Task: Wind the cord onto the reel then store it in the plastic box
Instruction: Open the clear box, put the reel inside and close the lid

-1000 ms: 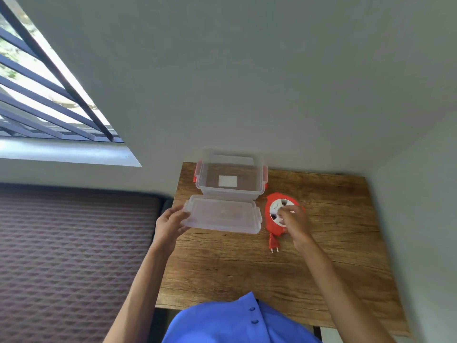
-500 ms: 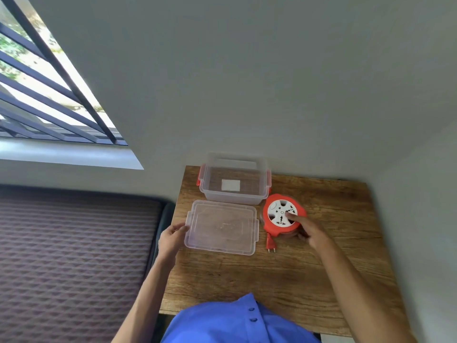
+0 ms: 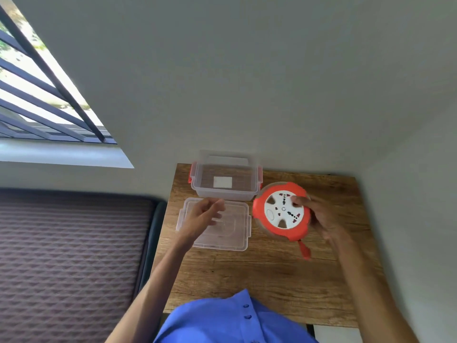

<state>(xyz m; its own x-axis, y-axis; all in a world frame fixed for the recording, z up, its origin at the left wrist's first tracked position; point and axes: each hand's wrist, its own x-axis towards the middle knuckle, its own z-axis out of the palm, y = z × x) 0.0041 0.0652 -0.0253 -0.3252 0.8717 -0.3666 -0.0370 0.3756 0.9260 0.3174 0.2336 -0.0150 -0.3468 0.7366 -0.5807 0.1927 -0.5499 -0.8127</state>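
An orange cord reel (image 3: 279, 231) with a white socket face is lifted off the wooden table (image 3: 247, 280), tilted toward me. My right hand (image 3: 319, 216) grips it from the right, thumb on the white face. Its orange plug (image 3: 304, 251) dangles below. The clear plastic box (image 3: 225, 194) with red clips stands open at the table's back. Its clear lid (image 3: 237, 233) lies flat in front of it. My left hand (image 3: 202, 216) hovers over the lid, fingers loosely apart, holding nothing.
The table sits in a corner, with a wall behind and another on the right. A dark patterned mattress (image 3: 69, 263) lies to the left of the table. A barred window (image 3: 37, 95) is at upper left. My blue shirt (image 3: 222, 320) shows at the bottom.
My right hand has picked the reel up off the table and tilted it. My left hand has let go of the lid and risen above it.
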